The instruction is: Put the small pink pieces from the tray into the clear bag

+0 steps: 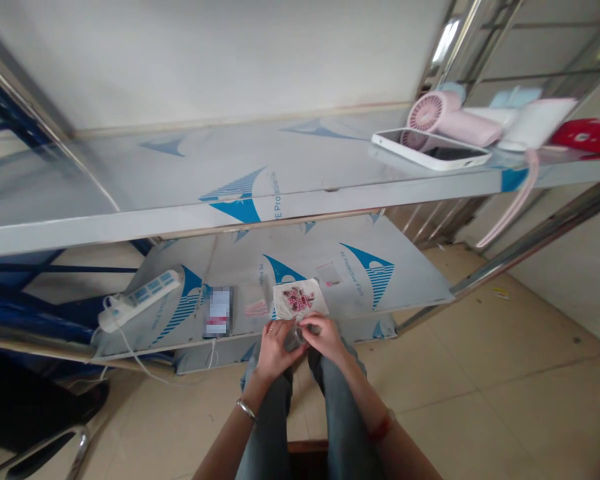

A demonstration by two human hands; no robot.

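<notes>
My left hand [276,350] is curled around a small see-through object [295,337], whose exact kind is too small and blurred to tell. From the other side my right hand [325,339] meets it, thumb and fingers closed together at its top. Both hands are above my knees, at the front edge of the lower shelf [325,233]. Just beyond the fingertips lies a white sheet [283,307] with a cluster of red and pink bead-like pieces [300,299] on it. Small clear plastic bags [329,273] with pinkish contents rest beside the sheet.
On the lower shelf to the left are a phone [219,311] with a cable and a white power strip [140,300]. The upper shelf [180,180] overhangs, carrying a white-edged phone [430,150], a pink handheld fan [450,117] and a red item [587,137].
</notes>
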